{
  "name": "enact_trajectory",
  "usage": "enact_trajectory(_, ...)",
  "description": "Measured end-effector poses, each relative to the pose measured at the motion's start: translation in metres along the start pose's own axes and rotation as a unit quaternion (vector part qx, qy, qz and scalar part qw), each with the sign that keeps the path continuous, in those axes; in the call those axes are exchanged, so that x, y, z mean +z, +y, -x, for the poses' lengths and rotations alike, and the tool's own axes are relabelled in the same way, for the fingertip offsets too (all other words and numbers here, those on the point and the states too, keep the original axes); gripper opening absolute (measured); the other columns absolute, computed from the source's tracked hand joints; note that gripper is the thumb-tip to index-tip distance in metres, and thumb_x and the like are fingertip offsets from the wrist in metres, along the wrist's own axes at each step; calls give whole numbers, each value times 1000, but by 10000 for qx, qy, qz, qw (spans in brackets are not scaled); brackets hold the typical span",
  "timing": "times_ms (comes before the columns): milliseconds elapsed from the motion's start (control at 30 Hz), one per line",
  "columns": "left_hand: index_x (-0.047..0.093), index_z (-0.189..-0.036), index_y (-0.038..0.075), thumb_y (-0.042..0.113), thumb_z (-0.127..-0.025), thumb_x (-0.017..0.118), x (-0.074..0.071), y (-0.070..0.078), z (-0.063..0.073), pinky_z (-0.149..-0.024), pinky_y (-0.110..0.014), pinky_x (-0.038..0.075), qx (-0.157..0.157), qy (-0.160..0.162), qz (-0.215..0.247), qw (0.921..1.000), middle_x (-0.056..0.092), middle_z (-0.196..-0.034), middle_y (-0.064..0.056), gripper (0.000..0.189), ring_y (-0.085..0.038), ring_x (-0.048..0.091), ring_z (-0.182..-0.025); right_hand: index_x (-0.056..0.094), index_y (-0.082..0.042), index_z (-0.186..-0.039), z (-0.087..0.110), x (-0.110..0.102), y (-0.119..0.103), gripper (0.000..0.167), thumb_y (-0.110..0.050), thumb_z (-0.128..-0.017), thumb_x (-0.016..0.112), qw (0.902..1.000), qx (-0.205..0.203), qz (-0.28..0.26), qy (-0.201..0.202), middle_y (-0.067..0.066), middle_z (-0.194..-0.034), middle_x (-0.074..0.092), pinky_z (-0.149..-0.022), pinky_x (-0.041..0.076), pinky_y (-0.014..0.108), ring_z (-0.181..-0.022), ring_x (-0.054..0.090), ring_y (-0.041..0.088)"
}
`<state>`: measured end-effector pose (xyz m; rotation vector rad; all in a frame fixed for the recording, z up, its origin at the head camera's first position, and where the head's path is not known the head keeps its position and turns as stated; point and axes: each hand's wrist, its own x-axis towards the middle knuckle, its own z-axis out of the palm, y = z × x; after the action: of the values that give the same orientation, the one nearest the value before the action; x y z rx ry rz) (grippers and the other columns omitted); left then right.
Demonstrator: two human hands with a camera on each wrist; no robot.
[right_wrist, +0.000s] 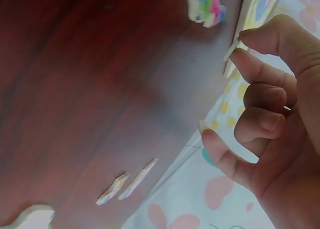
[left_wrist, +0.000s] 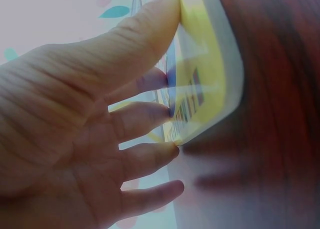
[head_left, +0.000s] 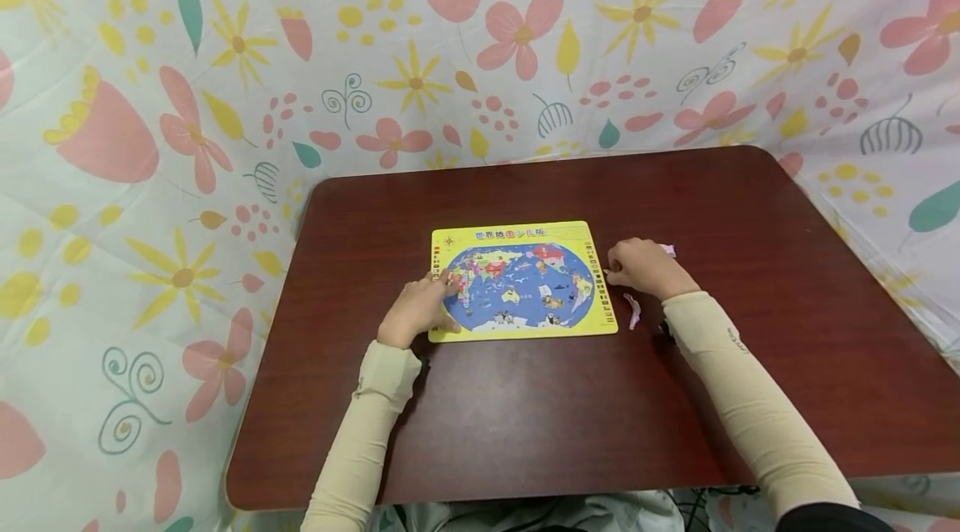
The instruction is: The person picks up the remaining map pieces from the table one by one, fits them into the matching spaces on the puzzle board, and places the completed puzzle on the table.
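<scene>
A yellow-bordered world map puzzle board (head_left: 525,233) lies flat on the table. My left hand (head_left: 418,308) rests on its left edge, the fingers spread and fairly straight over the border, as the left wrist view also shows. Just off the board's right edge is my right hand (head_left: 647,267). Between thumb and index finger it pinches a small, thin puzzle piece (right_wrist: 231,50), seen edge-on; its printed face is hidden. A pinkish loose piece (head_left: 633,311) lies below the right hand, and another piece (head_left: 669,250) shows behind its knuckles.
The dark brown wooden table (head_left: 540,424) has rounded corners. A floral cloth (head_left: 405,40) hangs behind and beside it. In the right wrist view, a colourful piece (right_wrist: 204,8) and two thin pieces (right_wrist: 112,189) lie on the tabletop.
</scene>
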<state>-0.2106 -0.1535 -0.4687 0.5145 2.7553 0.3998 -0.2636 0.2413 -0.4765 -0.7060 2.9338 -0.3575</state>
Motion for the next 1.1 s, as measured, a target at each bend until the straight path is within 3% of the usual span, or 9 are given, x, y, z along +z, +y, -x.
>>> enact_trajectory(200,49,-149,14,35,-79,88,1,-2,-1,-111,-56,35,23,16,-89,10000,32,-160,-18,83,-41,33,-145,61,-11,-64,-5,0,-5,32,-20,-89,79,9999,-67,-64,83,-2,-54,42,-51,35,30,-50,42,14)
enact_trajectory(533,52,-148,14,34,-78,88,0,-1,-1,-110,-55,36,54,39,-128,9999,34,-159,-19,81,-42,34,-144,62,-10,-66,-18,3,-14,25,-9,-87,74,9993,-355,77,117,-1,-59,47,-51,33,30,-53,42,15)
enact_trajectory(767,54,-146,13,34,-78,88,1,-1,-2,-112,-54,35,-33,41,-62,10000,33,-160,-19,79,-41,34,-145,72,-2,-80,-31,2,-27,11,-9,-87,76,9989,-456,89,109,2,-67,58,-53,40,31,-55,46,16)
enact_trajectory(1100,56,-145,15,36,-79,87,8,-4,-2,-113,-54,32,-93,86,77,9999,32,-161,-18,76,-40,35,-145,76,-1,-89,-43,4,-41,14,-14,-87,78,9992,-379,-88,-128,4,-77,66,-57,45,31,-58,52,17)
